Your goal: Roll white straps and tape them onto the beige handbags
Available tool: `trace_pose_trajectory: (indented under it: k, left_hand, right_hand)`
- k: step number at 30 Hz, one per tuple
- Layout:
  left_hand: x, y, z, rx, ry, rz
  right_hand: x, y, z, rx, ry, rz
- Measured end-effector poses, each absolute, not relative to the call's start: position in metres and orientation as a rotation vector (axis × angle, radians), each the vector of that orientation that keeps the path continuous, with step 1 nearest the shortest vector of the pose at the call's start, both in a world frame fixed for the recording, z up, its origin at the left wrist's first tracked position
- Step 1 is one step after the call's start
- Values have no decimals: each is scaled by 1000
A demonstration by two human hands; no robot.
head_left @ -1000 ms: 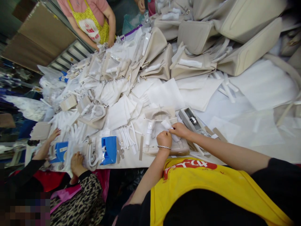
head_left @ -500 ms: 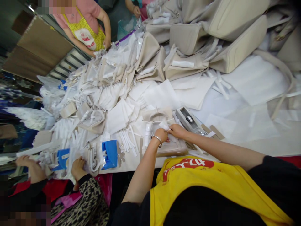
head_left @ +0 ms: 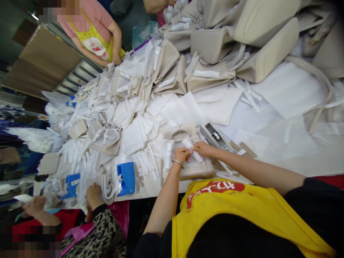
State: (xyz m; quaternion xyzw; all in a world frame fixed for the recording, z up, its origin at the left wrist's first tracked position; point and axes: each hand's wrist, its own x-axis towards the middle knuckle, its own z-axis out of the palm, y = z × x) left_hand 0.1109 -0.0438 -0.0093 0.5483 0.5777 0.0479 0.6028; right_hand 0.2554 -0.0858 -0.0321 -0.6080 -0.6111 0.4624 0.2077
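Observation:
A beige handbag (head_left: pixel 193 171) lies flat in front of me at the table's near edge, its curved handle (head_left: pixel 176 133) towards the far side. White wrapping (head_left: pixel 198 157) forms a roll across the right part of the bag. My right hand (head_left: pixel 202 149) is closed on this wrapping with fingers pinched together. From the left, my left hand (head_left: pixel 182 155), with a bracelet at the wrist, meets it at the same wrapping, fingertips closed. Just what its fingertips pinch is partly hidden. Another white-wrapped part (head_left: pixel 169 154) lies along the bag's left side.
A grey tray (head_left: pixel 212 135) with a dark roll stands right behind the bag. Left are white strips (head_left: pixel 145 161) and a blue tape dispenser (head_left: pixel 125 178). Beige bags (head_left: pixel 209 44) are heaped at the back. A co-worker's hands (head_left: pixel 92 195) work at left; another person stands across the table.
The white wrapping between my hands now forms a more distinct roll across the bag. My left hand has shifted slightly. The co-worker's hands at left have moved a little.

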Motion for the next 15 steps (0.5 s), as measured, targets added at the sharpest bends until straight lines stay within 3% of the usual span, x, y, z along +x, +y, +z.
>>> trace_pose_trajectory:
  k: [6,15]
  left_hand:
    - [110,-48,-21,1311,1382,223]
    - [115,-61,-36,949,1306,440]
  right_hand:
    - [264,-89,-28,-1519,-1683,1370]
    - [261,-91,-41,-1473,-1173,1709]
